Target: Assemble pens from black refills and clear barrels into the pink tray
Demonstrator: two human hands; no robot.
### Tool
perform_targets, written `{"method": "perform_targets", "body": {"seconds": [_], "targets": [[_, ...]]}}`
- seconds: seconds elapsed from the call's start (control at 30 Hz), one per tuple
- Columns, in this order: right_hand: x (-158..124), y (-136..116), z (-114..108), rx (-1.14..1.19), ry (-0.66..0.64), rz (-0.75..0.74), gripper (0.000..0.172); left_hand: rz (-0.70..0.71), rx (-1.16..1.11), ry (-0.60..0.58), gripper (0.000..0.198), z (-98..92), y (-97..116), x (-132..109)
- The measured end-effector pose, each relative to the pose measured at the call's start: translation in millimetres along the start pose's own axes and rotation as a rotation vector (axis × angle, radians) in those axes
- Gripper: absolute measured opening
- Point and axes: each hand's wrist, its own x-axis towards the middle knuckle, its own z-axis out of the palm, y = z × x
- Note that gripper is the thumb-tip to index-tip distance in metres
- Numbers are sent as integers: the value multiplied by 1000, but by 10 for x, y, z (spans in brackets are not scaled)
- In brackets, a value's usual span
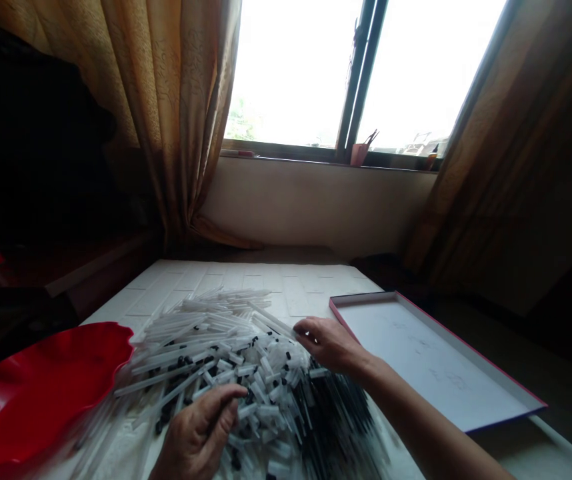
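Note:
My right hand [327,341] reaches over the far right of the pile, its fingers closed at the end of a clear plastic tube [273,321]. Nearer to me, my left hand [200,430] has thumb and forefinger pressed together. A dark speck shows at those fingertips, too small to make out. Between and around both hands lie long clear tubes [196,328], short clear tube pieces [267,370] and small black pieces [185,362]. Thin black rods [336,413] lie below my right wrist, partly blurred.
On the left is a red wavy-rimmed plastic tray [46,380]. A shallow white box lid [431,353] with a red edge lies on the right. Beneath is a white brick-patterned tabletop [306,283]. Beyond it, a pink cup [359,154] stands on the window sill between curtains [166,100].

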Motion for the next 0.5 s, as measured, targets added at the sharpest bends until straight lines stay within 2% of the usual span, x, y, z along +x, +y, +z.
{"method": "perform_targets", "body": {"seconds": [0.1,0.23,0.3,0.4,0.5], "targets": [[-285,-122,4,116,6,-55,19,-45,-33,9,31,-4,57,2],[-599,-278,110,493,-32,-117,20,-177,-146,-30,35,8,142,-16],[-689,-342,177,643,-80,-126,20,-295,-272,-89,44,37,147,-37],[-748,-401,311,750,-150,-132,19,-489,-503,-223,59,98,106,-75],[-774,-397,501,790,-227,-134,21,-556,-665,-342,56,136,91,-105]]}}
